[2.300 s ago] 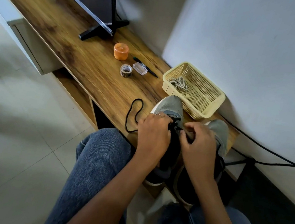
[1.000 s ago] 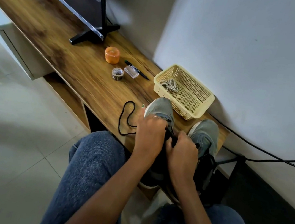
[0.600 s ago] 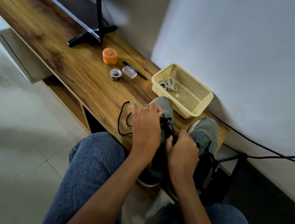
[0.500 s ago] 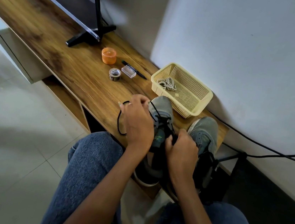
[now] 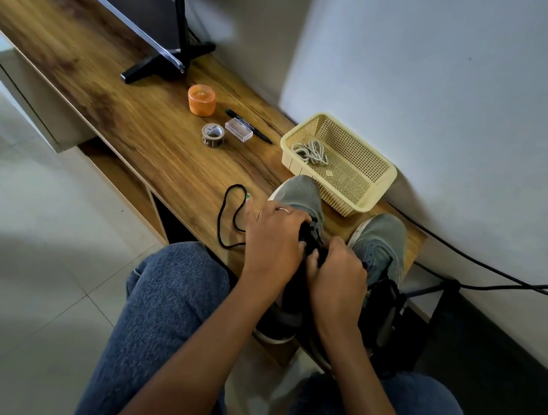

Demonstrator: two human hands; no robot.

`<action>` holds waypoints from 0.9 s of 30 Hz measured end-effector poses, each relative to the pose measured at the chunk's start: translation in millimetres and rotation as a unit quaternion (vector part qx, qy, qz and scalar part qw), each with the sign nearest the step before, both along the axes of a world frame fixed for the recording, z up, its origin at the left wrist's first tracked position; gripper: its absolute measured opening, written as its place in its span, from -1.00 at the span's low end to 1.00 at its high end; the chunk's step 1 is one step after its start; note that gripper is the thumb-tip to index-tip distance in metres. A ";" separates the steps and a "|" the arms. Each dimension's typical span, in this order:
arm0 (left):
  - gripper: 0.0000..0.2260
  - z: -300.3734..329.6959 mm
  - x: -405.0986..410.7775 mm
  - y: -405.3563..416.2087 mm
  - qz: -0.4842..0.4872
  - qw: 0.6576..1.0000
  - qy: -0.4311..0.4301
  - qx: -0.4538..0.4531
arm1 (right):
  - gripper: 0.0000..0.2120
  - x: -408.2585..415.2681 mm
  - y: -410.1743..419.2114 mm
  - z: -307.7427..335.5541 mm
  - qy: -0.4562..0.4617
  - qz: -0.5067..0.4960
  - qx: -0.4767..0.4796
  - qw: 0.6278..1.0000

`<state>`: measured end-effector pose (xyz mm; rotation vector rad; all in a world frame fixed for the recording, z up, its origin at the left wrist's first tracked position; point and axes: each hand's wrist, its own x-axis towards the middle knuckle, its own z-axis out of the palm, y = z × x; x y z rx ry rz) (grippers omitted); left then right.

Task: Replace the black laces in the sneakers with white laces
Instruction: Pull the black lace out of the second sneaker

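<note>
Black lace (image 5: 230, 215): thin, soft cord, light and floppy, so it won't push through eyelets, only pull. 1 freed end loops loose on the wooden shelf (image 5: 132, 114), just left of the left sneaker (image 5: 300, 195); the rest runs under the left hand (image 5: 272, 241) into that shoe's eyelet area. Best hold, imo: pinch close to the eyelet and draw out 1 crossing at a time, other hand bracing the shoe since it's light and will slide.

Left hand has fingers curled over the lacing, apparently grasping the lace. Right hand (image 5: 336, 277) is clenched at the tongue, on lace or tongue, can't tell which. The 2nd sneaker (image 5: 380, 244) sits just right, black lace not yet out.

White laces (image 5: 310, 151) lie bundled in the yellow basket (image 5: 380, 186), just beyond the toes. Further left: pen (image 5: 249, 126), clear box (image 5: 238, 129), tape roll (image 5: 212, 134), orange tub (image 5: 202, 99).
</note>
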<state>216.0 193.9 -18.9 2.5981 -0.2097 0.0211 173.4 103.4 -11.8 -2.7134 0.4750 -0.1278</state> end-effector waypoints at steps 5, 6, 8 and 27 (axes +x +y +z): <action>-0.83 0.1 -4.4 -4.1 0.032 0.998 -0.042 0.025 | -0.86 0.1 1.8 0.1 0.001 -0.002 -0.003 1.000; -0.86 -0.2 -4.6 -4.7 0.040 0.997 -0.055 0.022 | -0.86 -0.3 1.9 0.3 0.003 -0.003 -0.003 1.000; -0.87 -0.6 -4.1 -5.6 0.049 0.996 -0.067 0.024 | -0.89 -0.4 2.1 0.6 0.005 -0.004 -0.003 1.000; -0.78 7.1 -0.4 -0.9 0.099 0.991 -0.033 -0.084 | -0.87 -0.4 1.2 -1.6 0.004 0.005 -0.027 1.000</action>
